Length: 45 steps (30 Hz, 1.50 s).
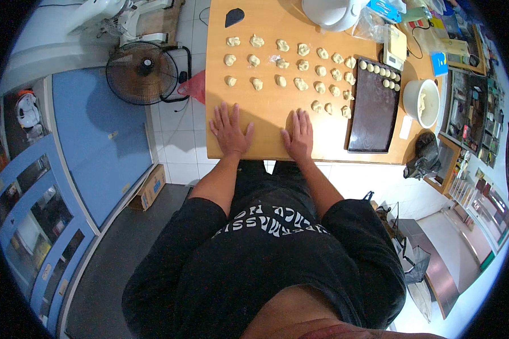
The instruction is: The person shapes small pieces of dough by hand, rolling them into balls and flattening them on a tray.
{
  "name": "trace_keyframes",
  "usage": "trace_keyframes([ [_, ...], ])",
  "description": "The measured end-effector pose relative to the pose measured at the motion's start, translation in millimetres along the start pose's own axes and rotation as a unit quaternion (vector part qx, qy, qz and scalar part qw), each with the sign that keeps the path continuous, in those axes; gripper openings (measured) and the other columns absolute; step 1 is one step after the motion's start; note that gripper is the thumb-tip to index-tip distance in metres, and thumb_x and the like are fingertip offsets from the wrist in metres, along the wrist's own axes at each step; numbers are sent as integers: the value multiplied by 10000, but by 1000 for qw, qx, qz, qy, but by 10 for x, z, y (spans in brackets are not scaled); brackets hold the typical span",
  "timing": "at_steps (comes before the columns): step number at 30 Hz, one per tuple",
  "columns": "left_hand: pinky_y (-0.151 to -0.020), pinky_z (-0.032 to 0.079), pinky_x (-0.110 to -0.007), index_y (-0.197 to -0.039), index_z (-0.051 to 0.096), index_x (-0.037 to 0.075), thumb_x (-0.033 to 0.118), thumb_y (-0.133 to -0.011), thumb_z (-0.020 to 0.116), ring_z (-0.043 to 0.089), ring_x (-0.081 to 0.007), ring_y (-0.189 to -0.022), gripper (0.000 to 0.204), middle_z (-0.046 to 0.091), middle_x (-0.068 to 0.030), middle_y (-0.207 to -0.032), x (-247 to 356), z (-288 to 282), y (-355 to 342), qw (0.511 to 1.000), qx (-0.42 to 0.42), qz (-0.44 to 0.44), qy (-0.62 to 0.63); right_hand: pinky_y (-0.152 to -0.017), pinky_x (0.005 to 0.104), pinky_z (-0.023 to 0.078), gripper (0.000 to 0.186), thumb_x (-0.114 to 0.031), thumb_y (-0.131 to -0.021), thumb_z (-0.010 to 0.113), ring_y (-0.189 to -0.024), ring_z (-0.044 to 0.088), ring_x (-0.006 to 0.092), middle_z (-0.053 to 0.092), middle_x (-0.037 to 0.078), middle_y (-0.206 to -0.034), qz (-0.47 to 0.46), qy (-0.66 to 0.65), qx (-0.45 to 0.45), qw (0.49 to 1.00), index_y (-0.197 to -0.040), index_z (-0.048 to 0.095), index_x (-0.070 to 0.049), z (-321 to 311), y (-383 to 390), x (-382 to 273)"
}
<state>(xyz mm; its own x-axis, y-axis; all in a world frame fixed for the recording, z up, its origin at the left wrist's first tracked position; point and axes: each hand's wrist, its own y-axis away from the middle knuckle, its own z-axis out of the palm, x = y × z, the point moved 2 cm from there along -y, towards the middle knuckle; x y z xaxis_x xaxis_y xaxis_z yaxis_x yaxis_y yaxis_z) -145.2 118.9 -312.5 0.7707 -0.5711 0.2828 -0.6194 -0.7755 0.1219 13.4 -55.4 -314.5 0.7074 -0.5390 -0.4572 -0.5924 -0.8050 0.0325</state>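
Observation:
Both my hands rest palm down on the wooden table (260,127) near its front edge. My left hand (230,131) lies flat at the left with its fingers spread, holding nothing. Flat on the wood to the right is my right hand (300,135), its thumb apart from the fingers, also holding nothing. Beyond them, rows of rough pale dough lumps (281,81) cover the tabletop, several in each row. The lump closest to my right hand is a small dough piece (316,105). On a dark baking tray (373,121) at the right sit several smooth round dough balls (382,72) along its far end.
A white bowl (413,117) with some dough inside stands right of the tray. Behind the tray is a kitchen scale (395,48). A black scraper (234,17) lies far left, and a white appliance (331,12) stands at the back. A fan (143,72) is left of the table.

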Motion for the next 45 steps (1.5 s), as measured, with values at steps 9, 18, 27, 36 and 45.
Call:
trace_keyframes([
  [9, -1158, 158, -689, -1563, 353, 216, 503, -811, 704, 182, -422, -1526, 878, 224, -163, -1658, -26, 47, -23, 1000, 22, 13, -11, -1216, 521, 254, 783, -410, -935, 638, -1507, 269, 389, 308, 180, -1630, -58, 77, -110, 989, -1531, 358, 13, -4, -188, -388],
  [18, -1165, 149, -681, -1557, 364, 216, 492, -829, 707, 172, -428, -1526, 850, 228, -161, -1656, 1, -10, -16, 1000, 6, 1, 10, -1205, 540, 271, 792, -386, -929, 663, -1498, 263, 440, 309, 231, -1614, 18, 24, -21, 999, -1522, 362, 44, -2, -22, -63],
  [27, -1172, 129, -663, -1553, 359, 195, 502, -844, 693, 151, -420, -1534, 842, 218, -186, -1655, -10, -6, -17, 1000, 5, 10, -8, -1222, 532, 225, 814, -476, -950, 600, -1527, 248, 378, 288, 196, -1642, 5, 71, -56, 996, -1545, 342, 15, 187, -340, -541],
  [36, -1169, 144, -672, -1546, 369, 231, 520, -836, 679, 201, -412, -1522, 827, 240, -155, -1654, -14, 4, -9, 1000, 8, -5, 0, -1205, 534, 254, 762, -442, -979, 574, -1508, 251, 428, 321, 214, -1615, 55, 64, -7, 996, -1545, 345, 14, 60, 88, -91],
  [45, -1170, 150, -670, -1534, 394, 216, 513, -844, 674, 196, -403, -1526, 802, 251, -159, -1650, -13, 3, -30, 1000, 21, 4, 2, -1182, 527, 293, 761, -456, -956, 607, -1471, 335, 423, 370, 191, -1603, 12, 82, -23, 996, -1528, 386, -5, 98, -238, -560],
])
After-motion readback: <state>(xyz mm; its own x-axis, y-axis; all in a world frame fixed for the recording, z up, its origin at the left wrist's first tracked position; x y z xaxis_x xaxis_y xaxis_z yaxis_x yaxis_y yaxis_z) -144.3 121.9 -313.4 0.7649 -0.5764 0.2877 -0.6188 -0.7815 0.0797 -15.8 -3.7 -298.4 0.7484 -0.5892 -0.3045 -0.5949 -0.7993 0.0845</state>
